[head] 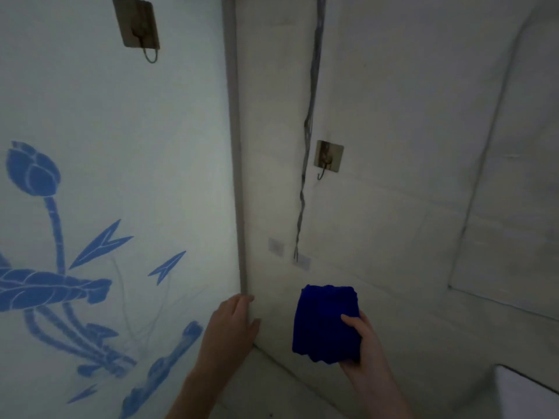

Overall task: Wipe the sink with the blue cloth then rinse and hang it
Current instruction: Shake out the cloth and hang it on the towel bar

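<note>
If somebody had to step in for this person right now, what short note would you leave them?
Left hand: touches the edge of the flowered panel; whether it grips is unclear.
Right hand: holds the bunched blue cloth, raised in front of the wall.
Hooks: nothing hangs on the wall hook above the cloth, nor on the panel hook.
Done: wiping and rinsing cannot be judged from this view.
Left: the cloth is not yet hung; the wall hook looks the likelier spot.
</note>
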